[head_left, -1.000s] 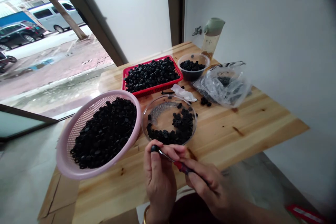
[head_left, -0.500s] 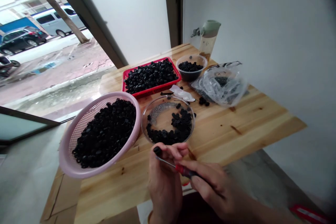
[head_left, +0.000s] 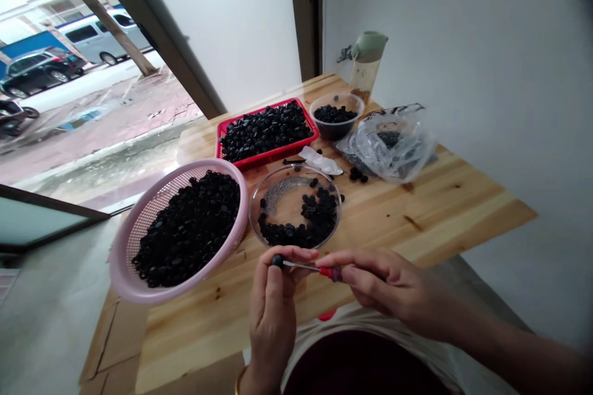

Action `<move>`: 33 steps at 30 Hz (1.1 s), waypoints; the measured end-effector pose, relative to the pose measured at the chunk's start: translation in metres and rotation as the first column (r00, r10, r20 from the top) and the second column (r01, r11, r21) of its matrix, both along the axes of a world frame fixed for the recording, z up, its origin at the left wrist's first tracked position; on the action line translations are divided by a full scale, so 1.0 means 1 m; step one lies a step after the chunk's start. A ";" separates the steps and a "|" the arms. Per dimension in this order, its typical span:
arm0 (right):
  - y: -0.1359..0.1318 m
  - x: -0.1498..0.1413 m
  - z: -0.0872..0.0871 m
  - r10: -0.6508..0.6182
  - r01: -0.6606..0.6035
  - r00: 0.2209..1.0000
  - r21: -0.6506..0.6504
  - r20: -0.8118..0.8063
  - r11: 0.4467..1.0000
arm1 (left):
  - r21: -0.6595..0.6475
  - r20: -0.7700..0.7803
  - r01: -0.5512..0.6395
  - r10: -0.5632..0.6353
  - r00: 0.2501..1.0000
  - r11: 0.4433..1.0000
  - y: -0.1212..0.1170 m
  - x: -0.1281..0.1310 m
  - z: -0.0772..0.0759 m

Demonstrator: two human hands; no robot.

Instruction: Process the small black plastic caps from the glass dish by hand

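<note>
My left hand (head_left: 277,302) pinches a small round black piece (head_left: 278,260) between thumb and fingers. My right hand (head_left: 380,281) is closed around the red and dark handle of a screwdriver (head_left: 330,272). Its thin metal shaft points left, and the tip is at the black piece; whether it goes into the piece I cannot tell. Just beyond my hands stands a clear round dish (head_left: 254,210) with many similar black pieces along its near and right sides. Below my hands is a dark round opening with a pale rim (head_left: 301,352).
A pink colander (head_left: 121,259) full of black pieces stands left. Behind are a red basket (head_left: 259,162) and a clear bowl (head_left: 334,128) of black pieces, a plastic bag (head_left: 393,151), a white packet (head_left: 320,162) and a green-lidded jug (head_left: 367,68). A wall rises on the right.
My right hand has moved up and right, and the screwdriver now lies nearly level instead of slanting. My left hand has turned, with its thumb now against the black piece.
</note>
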State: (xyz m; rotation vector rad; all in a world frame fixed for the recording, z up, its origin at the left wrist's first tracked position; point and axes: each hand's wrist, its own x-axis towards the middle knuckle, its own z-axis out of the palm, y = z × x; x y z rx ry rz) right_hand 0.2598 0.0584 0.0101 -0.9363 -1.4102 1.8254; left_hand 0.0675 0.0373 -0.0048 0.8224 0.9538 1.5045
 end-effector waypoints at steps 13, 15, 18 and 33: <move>-0.019 -0.024 -0.019 -0.162 0.167 0.977 0.029 -0.140 0.985 | 0.041 0.223 -0.013 0.003 0.975 0.999 0.007 0.021 0.002; -0.025 -0.032 -0.026 -0.242 0.250 0.968 0.135 -0.071 0.959 | 0.001 0.259 -0.039 0.038 0.965 0.999 0.009 0.025 0.003; -0.032 -0.039 -0.035 -0.308 0.286 0.951 0.332 0.014 0.899 | -0.064 0.275 -0.043 0.059 0.960 0.997 0.010 0.029 0.003; -0.022 -0.002 -0.001 -0.110 0.032 0.965 0.310 0.237 0.950 | -0.111 0.196 -0.070 0.091 0.976 0.991 0.019 -0.001 0.012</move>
